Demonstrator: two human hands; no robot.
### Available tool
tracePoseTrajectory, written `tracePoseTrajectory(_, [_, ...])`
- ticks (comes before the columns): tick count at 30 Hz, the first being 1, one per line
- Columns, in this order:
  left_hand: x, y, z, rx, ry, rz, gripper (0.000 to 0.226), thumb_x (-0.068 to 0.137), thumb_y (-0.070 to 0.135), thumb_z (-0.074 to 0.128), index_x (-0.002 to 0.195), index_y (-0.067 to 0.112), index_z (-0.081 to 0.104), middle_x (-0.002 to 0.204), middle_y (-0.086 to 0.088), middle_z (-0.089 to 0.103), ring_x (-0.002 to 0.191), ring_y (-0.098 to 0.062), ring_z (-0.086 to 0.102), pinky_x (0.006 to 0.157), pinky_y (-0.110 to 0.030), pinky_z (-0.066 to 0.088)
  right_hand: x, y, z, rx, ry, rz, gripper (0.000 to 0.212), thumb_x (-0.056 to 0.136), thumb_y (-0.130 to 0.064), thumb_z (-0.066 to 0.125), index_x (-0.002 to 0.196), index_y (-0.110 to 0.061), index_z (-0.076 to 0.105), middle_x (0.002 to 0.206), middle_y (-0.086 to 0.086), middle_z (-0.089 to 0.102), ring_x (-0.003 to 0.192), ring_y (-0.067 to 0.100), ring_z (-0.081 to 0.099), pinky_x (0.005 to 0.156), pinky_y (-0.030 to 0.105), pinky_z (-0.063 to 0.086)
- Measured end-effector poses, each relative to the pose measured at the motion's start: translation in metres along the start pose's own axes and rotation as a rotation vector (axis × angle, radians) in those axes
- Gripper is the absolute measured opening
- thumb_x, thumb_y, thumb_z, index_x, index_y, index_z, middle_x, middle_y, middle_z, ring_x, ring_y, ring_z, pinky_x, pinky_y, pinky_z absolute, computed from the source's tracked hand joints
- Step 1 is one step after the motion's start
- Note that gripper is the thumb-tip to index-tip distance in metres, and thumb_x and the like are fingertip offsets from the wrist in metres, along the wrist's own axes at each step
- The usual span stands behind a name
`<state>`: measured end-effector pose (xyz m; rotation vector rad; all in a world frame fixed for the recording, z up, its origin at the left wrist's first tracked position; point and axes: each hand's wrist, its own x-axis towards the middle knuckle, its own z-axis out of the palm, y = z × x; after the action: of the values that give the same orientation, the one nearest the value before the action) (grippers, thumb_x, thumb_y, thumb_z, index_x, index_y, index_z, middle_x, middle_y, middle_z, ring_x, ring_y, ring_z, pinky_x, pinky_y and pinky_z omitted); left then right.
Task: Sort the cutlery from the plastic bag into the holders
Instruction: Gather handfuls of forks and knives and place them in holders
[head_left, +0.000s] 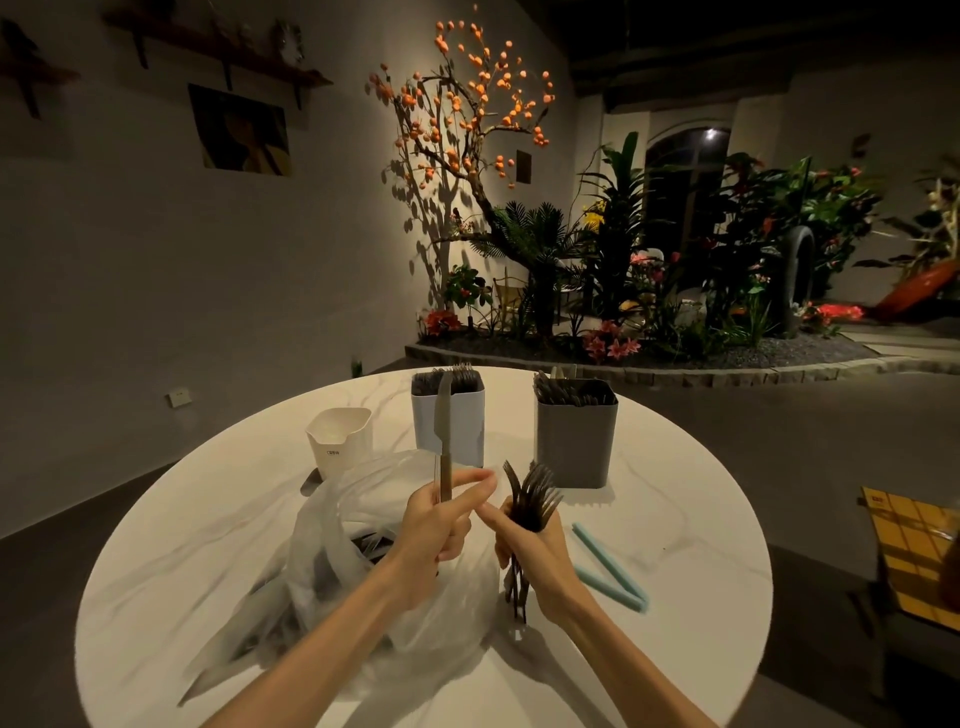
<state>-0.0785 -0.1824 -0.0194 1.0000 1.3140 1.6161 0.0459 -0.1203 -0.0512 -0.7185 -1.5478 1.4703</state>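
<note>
The left hand (441, 525) grips 1 knife (444, 421) upright; the right hand (535, 540) clutches a bunch of forks (532, 499). The light holder (449, 426) and grey holder (576, 441) hold cutlery; the plastic bag (363, 561) holds more.

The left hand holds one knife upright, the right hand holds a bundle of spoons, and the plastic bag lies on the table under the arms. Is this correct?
Not quite. In the head view the right hand holds a bundle of forks, not spoons: their tines fan out at the top. The rest stands: the left hand holds one knife upright, and the plastic bag lies on the table under the arms.
</note>
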Motion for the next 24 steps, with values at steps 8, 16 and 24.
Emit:
tracePoseTrajectory(8, [0.003, 0.006, 0.007, 0.046, -0.05, -0.03, 0.038, 0.082, 0.033, 0.079, 0.114, 0.016, 0.07, 0.051, 0.002, 0.039, 0.046, -0.011, 0.024, 0.047, -0.029, 0.017, 0.009, 0.016, 0.005, -0.034, 0.026, 0.091, 0.021, 0.096, -0.029, 0.068, 0.084, -0.012, 0.063, 0.057, -0.001, 0.049, 0.057, 0.014, 0.043, 0.052, 0.023, 0.04])
tracePoseTrajectory(16, [0.034, 0.04, -0.023, -0.005, 0.079, 0.017, 0.023, 0.1, 0.023, 0.06, 0.113, 0.005, 0.069, 0.053, 0.003, 0.041, 0.043, -0.008, 0.032, 0.039, -0.02, 0.027, 0.057, -0.057, 0.008, 0.091, -0.073, 0.006, 0.055, 0.095, -0.038, 0.066, 0.044, -0.026, 0.049, 0.05, -0.005, 0.036, 0.046, 0.009, 0.03, 0.049, 0.023, 0.026])
tracePoseTrajectory(24, [0.076, 0.063, -0.051, 0.021, 0.078, -0.034, 0.036, 0.103, 0.04, 0.053, 0.116, 0.009, 0.067, 0.054, 0.004, 0.033, 0.045, -0.008, 0.025, 0.04, -0.02, 0.022, 0.172, -0.122, 0.034, 0.083, -0.013, -0.08, 0.057, 0.096, -0.053, 0.059, 0.053, -0.02, 0.04, 0.05, -0.004, 0.034, 0.043, 0.011, 0.028, 0.043, 0.021, 0.023])
